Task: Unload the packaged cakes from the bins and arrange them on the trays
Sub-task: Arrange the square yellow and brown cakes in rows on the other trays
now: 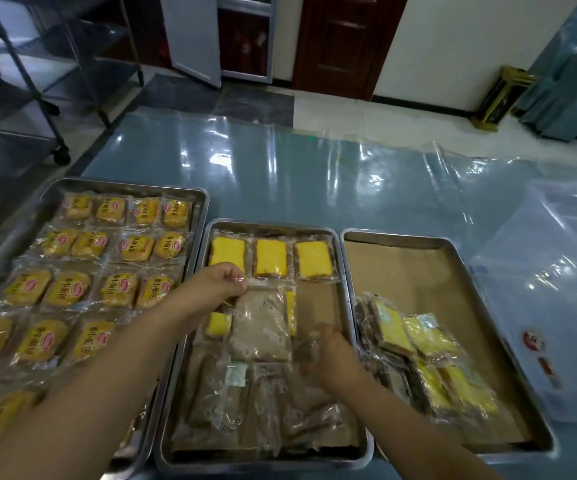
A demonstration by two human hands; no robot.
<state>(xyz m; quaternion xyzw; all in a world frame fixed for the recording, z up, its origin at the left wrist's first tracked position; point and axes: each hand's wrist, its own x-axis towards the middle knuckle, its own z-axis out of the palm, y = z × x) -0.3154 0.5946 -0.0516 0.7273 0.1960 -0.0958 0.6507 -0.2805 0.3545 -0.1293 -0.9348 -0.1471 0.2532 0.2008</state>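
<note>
Head view: three metal trays sit side by side on a blue surface covered with clear plastic sheet (314, 174)
Left tray (190, 194): filled with rows of yellow-labelled wrapped cakes (83, 242), lying flat and close together
Middle tray (266, 225): lined with brown paper; three yellow cake slices (271, 258) in clear wrappers lie in a row along its far edge, and loose wrapped pieces lie jumbled at its near end
Left hand (219, 280): fingers pinched tight on the far edge of a clear packet, over the middle tray just near of the yellow row
Held packet (261, 327): brownish cake in clear wrap, lying over the middle of the tray with its far edge in the left hand; yellow pieces show at both of its sides
Right hand (332, 351): blurred, at the near right corner of the held packet; fingers curled around crinkled wrap, though which packet it grips I cannot tell
Right tray (401, 237): brown paper lining bare at the far end; a heap of wrapped yellow and brown cakes (425, 355) is piled at its near left side
Far right: translucent white bin (539, 306) beside the right tray, contents not visible
</note>
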